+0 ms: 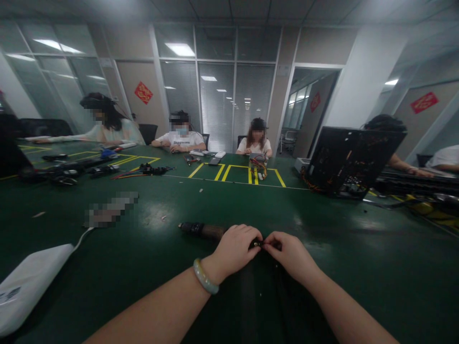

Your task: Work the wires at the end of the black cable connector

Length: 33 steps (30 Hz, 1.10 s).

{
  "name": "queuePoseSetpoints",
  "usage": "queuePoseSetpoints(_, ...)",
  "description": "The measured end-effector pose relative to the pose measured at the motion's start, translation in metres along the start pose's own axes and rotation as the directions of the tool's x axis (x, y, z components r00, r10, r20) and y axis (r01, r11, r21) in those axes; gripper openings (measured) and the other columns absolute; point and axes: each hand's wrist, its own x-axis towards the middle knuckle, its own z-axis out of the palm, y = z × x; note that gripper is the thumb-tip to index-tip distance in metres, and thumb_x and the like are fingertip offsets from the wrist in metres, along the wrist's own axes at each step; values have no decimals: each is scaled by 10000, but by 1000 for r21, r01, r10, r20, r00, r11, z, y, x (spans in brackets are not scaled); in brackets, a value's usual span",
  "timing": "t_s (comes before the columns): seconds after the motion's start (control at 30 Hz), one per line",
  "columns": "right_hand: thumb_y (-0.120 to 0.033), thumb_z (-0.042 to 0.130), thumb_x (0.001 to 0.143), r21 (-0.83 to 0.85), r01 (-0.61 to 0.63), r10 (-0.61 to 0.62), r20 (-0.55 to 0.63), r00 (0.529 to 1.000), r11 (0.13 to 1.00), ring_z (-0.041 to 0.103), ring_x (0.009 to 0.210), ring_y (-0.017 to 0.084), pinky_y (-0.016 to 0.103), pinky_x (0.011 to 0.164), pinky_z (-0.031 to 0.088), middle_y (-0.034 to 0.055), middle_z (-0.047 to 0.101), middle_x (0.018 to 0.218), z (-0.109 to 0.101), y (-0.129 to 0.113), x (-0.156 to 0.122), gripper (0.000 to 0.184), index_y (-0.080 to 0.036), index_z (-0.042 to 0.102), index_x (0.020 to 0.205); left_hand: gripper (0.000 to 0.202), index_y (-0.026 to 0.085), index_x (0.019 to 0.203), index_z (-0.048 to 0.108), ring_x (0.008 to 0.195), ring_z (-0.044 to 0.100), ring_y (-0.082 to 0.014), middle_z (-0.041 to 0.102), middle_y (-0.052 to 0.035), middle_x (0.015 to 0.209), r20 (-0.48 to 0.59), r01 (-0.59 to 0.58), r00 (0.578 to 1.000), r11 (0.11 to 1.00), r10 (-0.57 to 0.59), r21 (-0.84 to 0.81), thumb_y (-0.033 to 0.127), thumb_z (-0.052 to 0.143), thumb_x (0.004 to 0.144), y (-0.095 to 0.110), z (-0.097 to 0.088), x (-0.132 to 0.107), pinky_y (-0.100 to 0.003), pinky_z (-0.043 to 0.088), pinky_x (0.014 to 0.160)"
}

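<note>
From where I stand, the hands at the near side of the green tabletop (161, 291) are close together, fingertips almost meeting. The left hand (238, 243), a pale bangle (205, 276) round its wrist, is curled down over one end of a dark, rod-shaped tool (210, 231); the rest of that tool reaches out to the left, its narrow tip farthest from the fingers. Just between the two hands shows a small dark piece (256, 244) with a brassy glint; the left fingers close round it, and the right hand (287, 251) has thumb and finger pinched at its edge. Whether that piece belongs to the tool I cannot tell, since the left hand covers the join. Well off to the left lies a white block (36, 282) with a pale cable (82, 239).
</note>
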Motion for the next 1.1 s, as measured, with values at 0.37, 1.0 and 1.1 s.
queuePoseSetpoints(0.37, -276, 572, 868, 46, -39, 38, 11, 999, 998, 626, 723, 156, 229, 613, 418, -11, 684, 805, 3, 4, -1, 109, -234, 672, 875, 117, 211, 933, 571, 1002, 588, -200, 636, -9, 1075, -15, 13, 1000, 1000, -13, -22, 188, 638, 841, 1, 0, 0, -364, 437, 895)
queuePoseSetpoints(1.0, -277, 560, 877, 16, -58, 57, 6, 998, 998, 632, 744, 154, 233, 638, 422, -13, 691, 828, 2, 0, 0, 119, -240, 674, 878, 115, 211, 915, 586, 964, 596, -197, 647, -1, 1012, 5, 13, 1000, 1000, -13, -25, 173, 648, 825, 0, -1, 0, -357, 434, 873)
queuePoseSetpoints(1.1, -284, 566, 879, 3, -65, 65, 11, 998, 998, 632, 761, 156, 234, 650, 423, -17, 692, 841, 0, -1, 0, 117, -248, 677, 874, 103, 212, 911, 584, 960, 596, -194, 646, 2, 1008, 7, 5, 1000, 1000, -5, -25, 177, 642, 833, 0, -1, 0, -357, 436, 875)
